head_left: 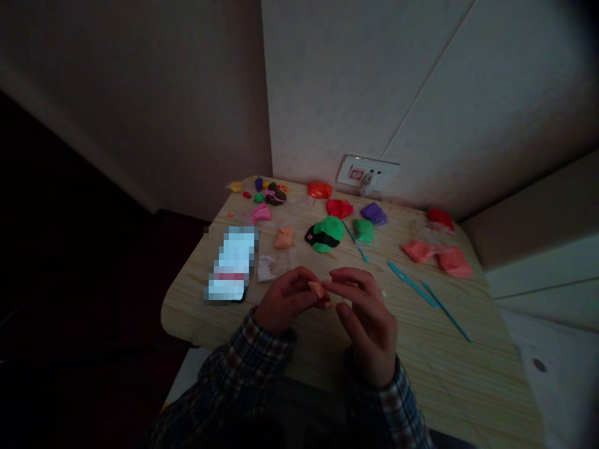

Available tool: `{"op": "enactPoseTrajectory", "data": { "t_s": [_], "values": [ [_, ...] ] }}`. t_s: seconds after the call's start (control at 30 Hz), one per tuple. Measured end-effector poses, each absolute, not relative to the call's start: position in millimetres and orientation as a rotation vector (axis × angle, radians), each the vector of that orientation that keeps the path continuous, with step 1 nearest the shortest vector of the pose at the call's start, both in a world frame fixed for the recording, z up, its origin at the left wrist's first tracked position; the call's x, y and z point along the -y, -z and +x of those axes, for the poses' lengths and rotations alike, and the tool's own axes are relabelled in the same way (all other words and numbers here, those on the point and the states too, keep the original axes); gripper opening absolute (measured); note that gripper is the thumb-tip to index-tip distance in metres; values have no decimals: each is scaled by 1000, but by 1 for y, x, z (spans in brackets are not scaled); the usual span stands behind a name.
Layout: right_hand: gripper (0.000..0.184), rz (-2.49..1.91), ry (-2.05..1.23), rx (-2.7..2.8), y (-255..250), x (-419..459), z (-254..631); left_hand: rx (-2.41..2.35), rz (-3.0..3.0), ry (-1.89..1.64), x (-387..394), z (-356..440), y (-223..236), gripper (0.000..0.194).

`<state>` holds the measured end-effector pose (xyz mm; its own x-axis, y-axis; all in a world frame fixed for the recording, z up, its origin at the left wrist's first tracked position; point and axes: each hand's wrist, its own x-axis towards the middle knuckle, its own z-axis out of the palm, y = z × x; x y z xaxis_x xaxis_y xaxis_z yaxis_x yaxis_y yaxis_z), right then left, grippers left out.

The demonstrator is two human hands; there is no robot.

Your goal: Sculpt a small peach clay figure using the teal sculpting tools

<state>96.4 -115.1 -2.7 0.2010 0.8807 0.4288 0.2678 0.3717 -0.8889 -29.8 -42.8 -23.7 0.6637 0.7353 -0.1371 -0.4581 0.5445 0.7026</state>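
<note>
At lower centre our left hand [284,304] pinched the clay [317,288], our right hand [371,317] thumb and index apart; we risked flattening it by over-squeezing.

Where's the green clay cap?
In the head view, the green cap sits near the middle, with the peach packet on its left and the green packet on its right.

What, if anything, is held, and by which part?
A small peach-coloured piece, in the left hand; the exact grip is hidden. The right hand is at its right edge.
</note>
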Motion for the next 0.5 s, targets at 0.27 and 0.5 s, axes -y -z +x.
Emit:
{"op": "enactPoseTrajectory", "data": {
  "t_s": [0.27, 0.5],
  "values": [
    [36, -1155, -608, 1374, 3, 117, 93, -429, 658, -741, 42, -30, 24, 33],
    [37, -1123, -640, 1407, 4, 117, 93, -419, 627, -742, 42, -30, 23, 30]
  ]
}}
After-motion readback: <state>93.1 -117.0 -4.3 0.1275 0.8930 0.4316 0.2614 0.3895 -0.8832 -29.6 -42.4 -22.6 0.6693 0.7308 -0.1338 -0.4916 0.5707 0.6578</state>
